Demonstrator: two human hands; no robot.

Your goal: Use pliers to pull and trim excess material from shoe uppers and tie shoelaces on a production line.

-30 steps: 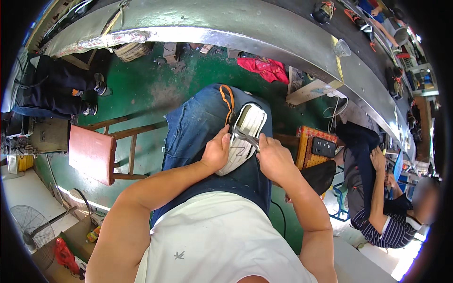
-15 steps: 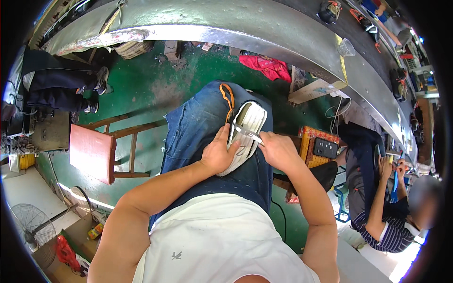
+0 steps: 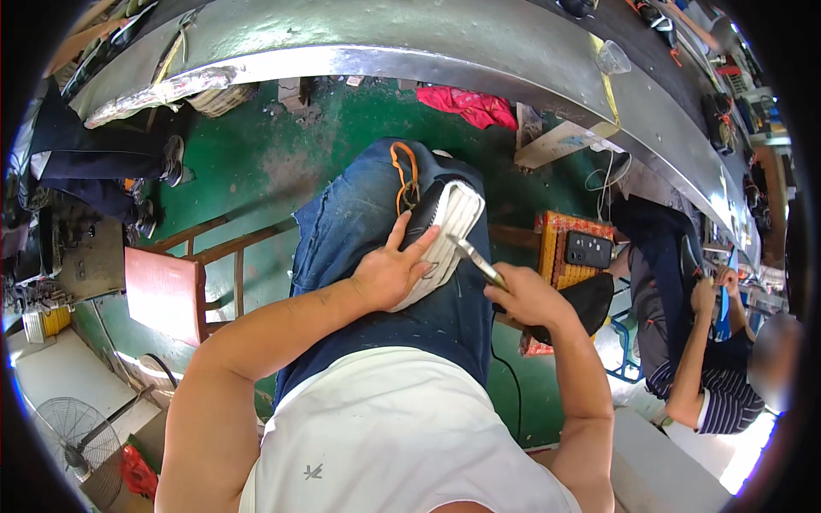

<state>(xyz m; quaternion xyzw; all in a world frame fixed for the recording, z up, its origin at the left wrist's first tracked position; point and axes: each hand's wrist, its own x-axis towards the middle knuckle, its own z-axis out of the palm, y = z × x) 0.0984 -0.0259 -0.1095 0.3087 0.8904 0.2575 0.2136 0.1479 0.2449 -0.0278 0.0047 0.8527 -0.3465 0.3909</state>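
Note:
A shoe (image 3: 451,229) lies sole side up on my lap, its pale ribbed underside showing and its dark upper at the left edge. An orange lace (image 3: 396,160) loops from it over my jeans. My left hand (image 3: 386,275) rests spread over the shoe's left side, fingers apart and thumb on the underside. In my closed right hand (image 3: 526,295) is a metal hand tool (image 3: 477,259), possibly a hammer, its grip partly hidden. The tool's blunt end points at the shoe's right edge; whether they touch I cannot tell.
A long metal bench (image 3: 368,61) crosses ahead. A wooden stool (image 3: 164,291) stands left; a dark phone (image 3: 590,250) lies on a box-like seat at right. A co-worker (image 3: 714,376) sits far right, another person's legs (image 3: 103,162) are far left, and a fan (image 3: 77,445) is lower left.
The tool has drawn back from across the shoe toward the right, turning in my right hand. My left hand's fingers have spread and shifted slightly left. The view has moved slightly.

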